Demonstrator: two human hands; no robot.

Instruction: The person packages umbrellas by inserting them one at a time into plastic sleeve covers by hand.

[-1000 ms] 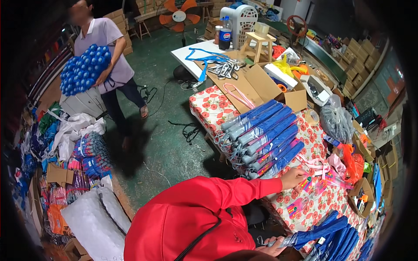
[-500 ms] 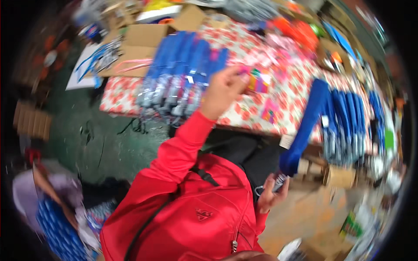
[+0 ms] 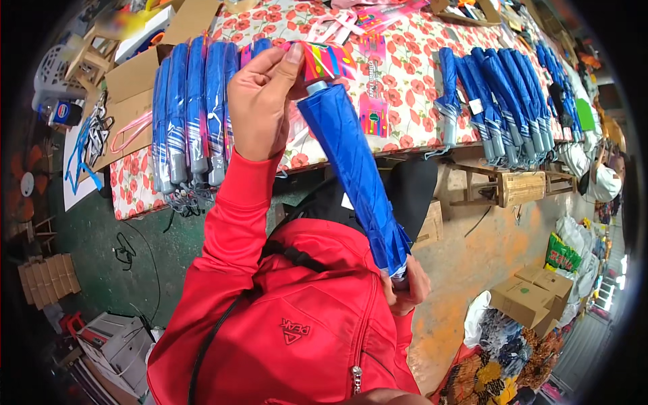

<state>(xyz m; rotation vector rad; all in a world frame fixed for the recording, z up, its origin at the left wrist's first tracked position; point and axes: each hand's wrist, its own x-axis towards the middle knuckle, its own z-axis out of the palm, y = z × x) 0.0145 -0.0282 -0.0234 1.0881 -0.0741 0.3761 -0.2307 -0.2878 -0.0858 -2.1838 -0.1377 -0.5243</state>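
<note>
My left hand (image 3: pixel 262 98) pinches the top of a printed plastic sleeve (image 3: pixel 329 62), pink with coloured stripes. A folded blue umbrella (image 3: pixel 354 169) slants across my front, its tip just below the sleeve's printed part. Whether the tip is inside the sleeve, I cannot tell. Low on the right, my right hand (image 3: pixel 408 287) is closed around the umbrella's handle end, which the fingers mostly hide. On the flowered tablecloth (image 3: pixel 408 88), another printed sleeve (image 3: pixel 373 111) lies flat beside the umbrella.
Umbrellas in clear sleeves (image 3: pixel 196 101) lie in a row at left on the table. Several bare blue umbrellas (image 3: pixel 503 94) lie at right, handles over the edge. A wooden stool (image 3: pixel 520 189) stands below them, and cardboard boxes (image 3: pixel 526 297) sit on the floor at lower right.
The umbrella has swung from the right to slant up toward my left hand, its tip now by the sleeve. My left hand sits further left and higher in view. The view itself has shifted.
</note>
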